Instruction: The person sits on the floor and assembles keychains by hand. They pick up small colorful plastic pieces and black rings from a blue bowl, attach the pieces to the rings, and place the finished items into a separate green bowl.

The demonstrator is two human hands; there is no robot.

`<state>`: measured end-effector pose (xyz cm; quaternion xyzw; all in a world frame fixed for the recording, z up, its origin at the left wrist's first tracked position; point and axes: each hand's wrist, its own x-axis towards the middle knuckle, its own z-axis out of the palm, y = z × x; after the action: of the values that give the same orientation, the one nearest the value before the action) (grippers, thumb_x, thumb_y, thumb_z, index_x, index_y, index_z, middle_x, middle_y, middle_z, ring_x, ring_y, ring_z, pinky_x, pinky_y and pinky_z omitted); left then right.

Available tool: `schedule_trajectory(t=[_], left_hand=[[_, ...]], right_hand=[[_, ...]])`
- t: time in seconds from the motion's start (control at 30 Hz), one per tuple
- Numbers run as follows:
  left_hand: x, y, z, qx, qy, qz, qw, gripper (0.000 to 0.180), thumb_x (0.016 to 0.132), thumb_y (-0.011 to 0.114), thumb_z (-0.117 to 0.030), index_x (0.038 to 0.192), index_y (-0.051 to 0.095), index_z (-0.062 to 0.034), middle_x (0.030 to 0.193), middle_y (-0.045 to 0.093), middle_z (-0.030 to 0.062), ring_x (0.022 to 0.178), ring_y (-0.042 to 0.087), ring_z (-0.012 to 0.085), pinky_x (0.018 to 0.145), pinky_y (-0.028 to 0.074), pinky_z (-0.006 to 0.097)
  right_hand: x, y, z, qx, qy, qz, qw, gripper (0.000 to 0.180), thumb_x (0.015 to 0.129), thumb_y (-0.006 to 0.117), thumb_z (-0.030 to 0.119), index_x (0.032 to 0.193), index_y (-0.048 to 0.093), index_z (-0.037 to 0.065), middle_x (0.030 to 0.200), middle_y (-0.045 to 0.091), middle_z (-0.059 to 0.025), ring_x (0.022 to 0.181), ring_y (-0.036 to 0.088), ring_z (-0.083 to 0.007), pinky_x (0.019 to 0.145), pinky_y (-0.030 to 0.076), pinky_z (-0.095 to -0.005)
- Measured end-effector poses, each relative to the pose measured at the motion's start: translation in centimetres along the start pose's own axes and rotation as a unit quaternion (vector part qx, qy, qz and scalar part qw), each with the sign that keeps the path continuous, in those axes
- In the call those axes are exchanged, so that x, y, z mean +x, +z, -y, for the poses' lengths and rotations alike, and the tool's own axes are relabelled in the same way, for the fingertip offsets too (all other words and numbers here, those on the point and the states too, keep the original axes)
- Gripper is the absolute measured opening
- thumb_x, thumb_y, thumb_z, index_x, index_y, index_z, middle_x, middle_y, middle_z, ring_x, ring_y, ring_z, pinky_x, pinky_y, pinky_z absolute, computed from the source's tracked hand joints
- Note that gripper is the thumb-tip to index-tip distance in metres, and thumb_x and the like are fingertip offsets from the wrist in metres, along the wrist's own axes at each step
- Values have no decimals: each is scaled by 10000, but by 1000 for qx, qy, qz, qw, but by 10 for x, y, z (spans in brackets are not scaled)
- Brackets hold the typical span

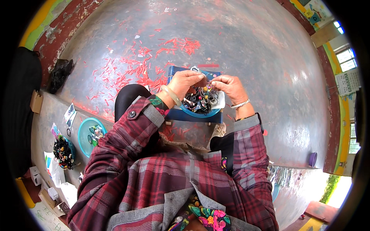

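Note:
My left hand (pixel 185 81) is closed, thumb and fingers pinched together, with a pale bangle on the wrist. Opposite it, my right hand (pixel 230 87) pinches too, below a silvery bracelet. Their fingertips nearly meet over a blue basin (pixel 200 114); what lies between them is too small to make out. In the basin sits a heap of dark elastic hair ties (pixel 198 101) with small coloured pieces. Some white sheet or plastic (pixel 220 101) shows at the basin's right side. The basin stands on a small blue stool (pixel 174 71) in front of my knees.
Red strips (pixel 144 73) litter the floor ahead and left. At my left are a turquoise basin (pixel 81 134) with small packets, a heap of dark hair ties (pixel 63 152) and white bags (pixel 58 175). A black bag (pixel 61 75) lies by the wall; a purple container (pixel 312 159) is far right.

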<state>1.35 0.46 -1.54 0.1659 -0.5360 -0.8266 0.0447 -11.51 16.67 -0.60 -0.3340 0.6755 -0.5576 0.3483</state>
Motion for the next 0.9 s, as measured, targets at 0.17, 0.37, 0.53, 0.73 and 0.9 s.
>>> schedule_trajectory(t=[0.17, 0.37, 0.53, 0.73, 0.9], left_hand=[[4, -4, 3, -37, 8, -5, 999, 144, 856, 574, -171, 898, 633, -47, 813, 642, 28, 660, 566, 68, 489, 411, 186], [3, -4, 2, -51, 20, -5, 999, 129, 854, 576, -155, 899, 631, -48, 802, 643, 29, 649, 572, 74, 488, 417, 184], [1, -3, 1, -63, 22, 0, 998, 134, 852, 578, -149, 922, 624, -45, 842, 652, 46, 717, 603, 91, 494, 428, 181], [-2, 1, -3, -44, 6, 26, 999, 155, 849, 577, -144, 956, 619, -40, 881, 655, 55, 794, 621, 105, 505, 435, 172], [-1, 2, -1, -24, 7, 32, 999, 168, 847, 579, -151, 966, 623, -41, 864, 651, 41, 766, 611, 93, 512, 433, 173]], right_hand=[[-2, 8, 5, 47, 26, 20, 998, 165, 776, 656, 123, 855, 655, -22, 754, 641, -50, 681, 585, -106, 636, 472, -235], [-2, 8, 1, 59, 25, 3, 998, 163, 757, 670, 109, 845, 651, -26, 743, 644, -64, 678, 595, -123, 646, 478, -242], [-2, 12, 2, 100, 29, -15, 994, 142, 743, 677, 94, 815, 650, -25, 725, 641, -63, 661, 589, -117, 628, 469, -236], [-2, 15, 1, 143, 31, -47, 988, 107, 723, 686, 53, 785, 646, -25, 701, 629, -52, 624, 568, -104, 581, 448, -224], [0, 16, 0, 145, 18, -57, 988, 91, 709, 695, 41, 750, 639, -18, 673, 611, -36, 601, 549, -94, 560, 438, -221]])
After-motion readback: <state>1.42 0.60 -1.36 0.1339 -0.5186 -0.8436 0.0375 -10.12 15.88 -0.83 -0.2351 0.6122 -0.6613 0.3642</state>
